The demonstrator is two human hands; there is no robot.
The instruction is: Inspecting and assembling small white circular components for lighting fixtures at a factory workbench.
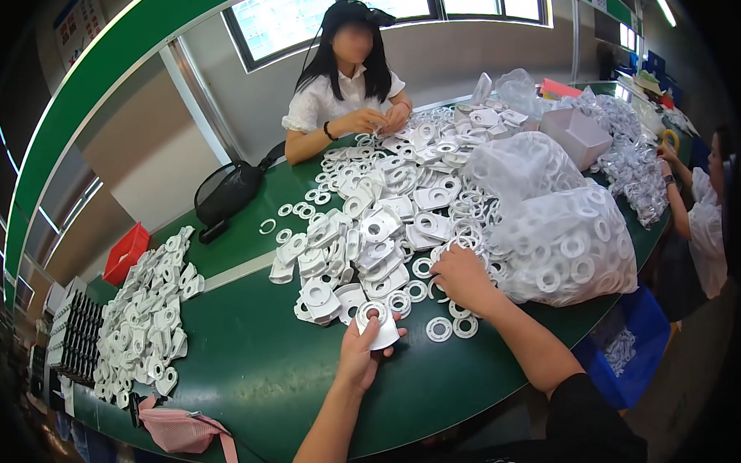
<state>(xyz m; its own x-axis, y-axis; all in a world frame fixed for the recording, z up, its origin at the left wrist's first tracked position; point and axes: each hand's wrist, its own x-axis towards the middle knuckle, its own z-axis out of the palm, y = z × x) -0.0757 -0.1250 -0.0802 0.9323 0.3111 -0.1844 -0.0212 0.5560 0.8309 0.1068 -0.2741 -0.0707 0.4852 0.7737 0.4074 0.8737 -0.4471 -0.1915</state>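
Observation:
My left hand [360,356] is closed round a white plastic housing [382,333], which has a flat squared end and a round opening. The thumb lies at that opening. To its right, my right hand [463,279] reaches into the loose white rings with its fingers curled down, and a tilted white ring [436,292] shows at the fingertips. More flat rings [439,329] lie on the table just below this hand. Beyond my left hand spreads a large heap of similar white housings [374,227], mixed with rings.
Clear bags of rings [563,249] bulge at the right. On the green table [252,350], a second heap of housings [149,313] lies left, near a red bin [126,255], black trays [70,336] and a pink pouch [181,427]. A co-worker [351,93] sits opposite; another person [704,212] works right.

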